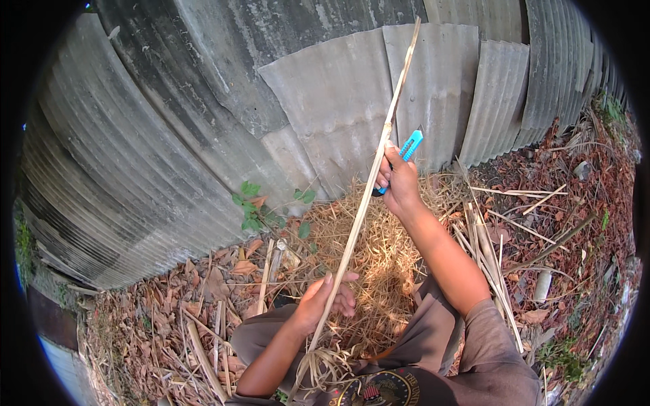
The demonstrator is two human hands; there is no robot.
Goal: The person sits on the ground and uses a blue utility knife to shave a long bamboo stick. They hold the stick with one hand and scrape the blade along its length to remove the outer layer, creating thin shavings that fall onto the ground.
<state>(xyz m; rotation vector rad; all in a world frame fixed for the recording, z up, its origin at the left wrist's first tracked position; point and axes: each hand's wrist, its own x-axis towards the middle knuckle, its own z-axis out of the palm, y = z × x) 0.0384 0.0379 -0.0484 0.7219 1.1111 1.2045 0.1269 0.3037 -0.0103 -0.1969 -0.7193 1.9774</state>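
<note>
In the head view, a long pale bamboo strip [365, 196] is held slanting up from near centre toward the far corrugated metal sheets [338, 101]; its lower part is closed around by the left hand [325, 301], above curled shavings [325, 365]. Farther up, a bright blue utility knife [408, 147] is gripped tightly in the right hand [399, 183] and pressed against the strip. Dry leaves [203, 284] and cut sticks [487, 250] are scattered to left and right.

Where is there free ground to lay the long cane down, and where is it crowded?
Freest: dry leaves left of the left hand, below the corrugated sheets. The straw heap between both hands has some room. Crowded: cut strips beside the right hand, and shavings at the lap.
</note>
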